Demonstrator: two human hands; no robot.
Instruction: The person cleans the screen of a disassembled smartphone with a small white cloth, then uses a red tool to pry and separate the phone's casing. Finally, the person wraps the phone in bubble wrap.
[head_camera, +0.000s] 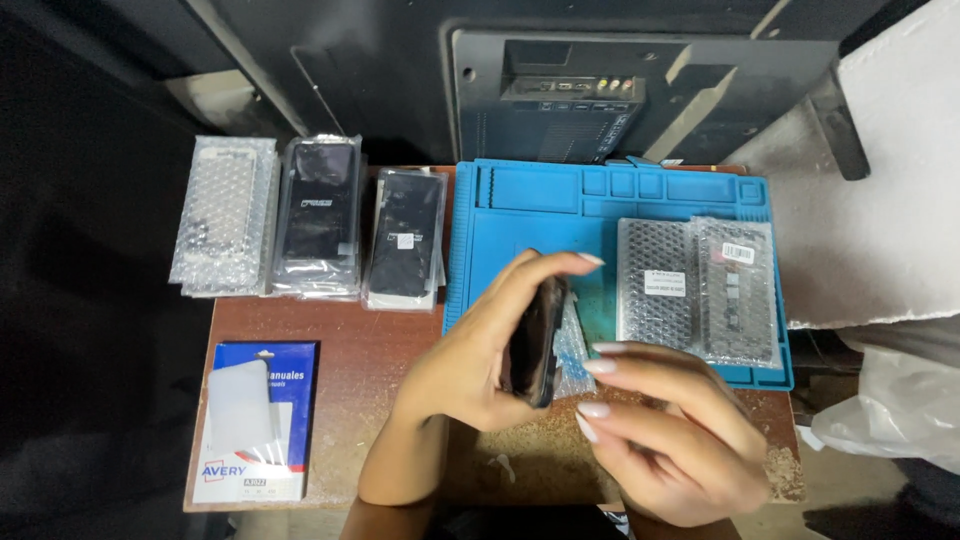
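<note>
Brown wood, scuffed pale along its near edge, makes up the small worktop (350, 350), with dark floor to the left and the back of a black monitor (570, 100) standing behind it. A blue silicone mat (520, 215) with moulded compartments along its top covers the right part and carries two bubble-wrapped packets (695, 285). Left of the mat lie three stacks of bagged phone screens (320, 215), and nearer, a blue-and-white label pack (255, 420). The left hand (470, 360) is curled around a dark phone (535, 340), held on edge above the mat's near border. The right hand (670, 430), fingers loosely bent, touches the phone's lower end with its fingertips.
</note>
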